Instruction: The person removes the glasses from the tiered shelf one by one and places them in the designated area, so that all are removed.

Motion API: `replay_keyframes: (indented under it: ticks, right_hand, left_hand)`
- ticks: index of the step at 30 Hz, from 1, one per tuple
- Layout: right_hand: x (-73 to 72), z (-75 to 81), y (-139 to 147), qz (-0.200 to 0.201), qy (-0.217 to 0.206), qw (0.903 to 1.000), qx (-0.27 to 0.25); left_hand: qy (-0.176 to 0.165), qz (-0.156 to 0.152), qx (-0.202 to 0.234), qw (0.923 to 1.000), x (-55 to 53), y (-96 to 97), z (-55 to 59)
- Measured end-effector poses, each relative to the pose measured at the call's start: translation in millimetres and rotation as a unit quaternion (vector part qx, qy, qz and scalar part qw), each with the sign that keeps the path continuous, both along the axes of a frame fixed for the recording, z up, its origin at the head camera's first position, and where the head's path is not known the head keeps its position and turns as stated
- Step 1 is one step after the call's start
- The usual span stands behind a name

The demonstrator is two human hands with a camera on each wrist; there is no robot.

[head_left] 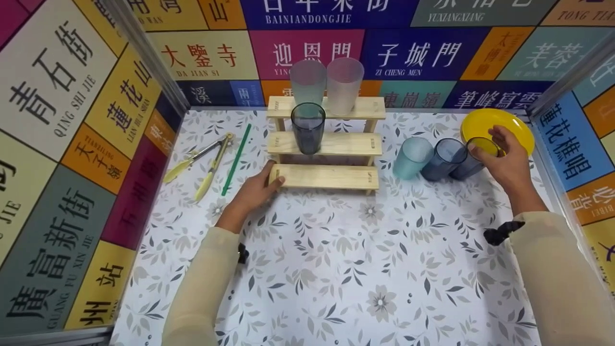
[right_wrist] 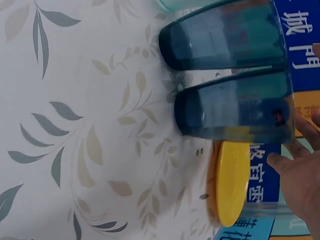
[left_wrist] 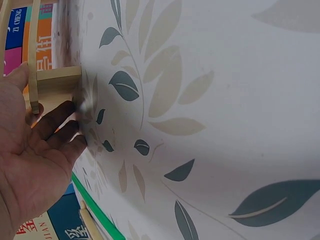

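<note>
My left hand (head_left: 255,190) grips the left end of the lowest step of a three-step wooden rack (head_left: 326,176), thumb over the plank. In the left wrist view its other fingers curve beside the rack's leg. My right hand (head_left: 509,158) is at the rim of the rightmost dark blue cup (head_left: 463,166), fingers spread loosely in the right wrist view, the thumb close by the rim. Beside that cup stand another dark blue cup (head_left: 441,161) and a teal cup (head_left: 412,158). A dark grey cup (head_left: 308,132) stands upright on the middle step.
On the top step are a frosted greenish cup (head_left: 307,79) and a frosted pinkish cup (head_left: 345,86). A yellow plate (head_left: 516,125) lies behind the right hand. Tongs (head_left: 211,154) and a green straw (head_left: 236,161) lie left of the rack. Printed panels wall the table.
</note>
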State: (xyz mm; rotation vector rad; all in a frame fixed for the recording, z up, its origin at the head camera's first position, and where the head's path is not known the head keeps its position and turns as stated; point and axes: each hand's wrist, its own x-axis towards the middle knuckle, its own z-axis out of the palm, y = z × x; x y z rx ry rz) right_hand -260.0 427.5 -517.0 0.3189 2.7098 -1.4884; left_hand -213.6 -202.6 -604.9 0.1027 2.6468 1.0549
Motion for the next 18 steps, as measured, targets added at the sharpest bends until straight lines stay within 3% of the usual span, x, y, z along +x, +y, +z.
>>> replay_keyframes:
  ticks: [10,18]
  right_hand:
    - [-5.8,31.5,-41,0.017,0.035,0.9981,0.047]
    - [-3.9,48.8,-81,0.074,0.117,0.9896,0.040]
  left_hand:
    - [0.010,0.002,-0.003,0.9999,1.8,0.2,0.5]
    - [0.006,0.004,-0.007,0.9999,-0.1,0.3,-0.3]
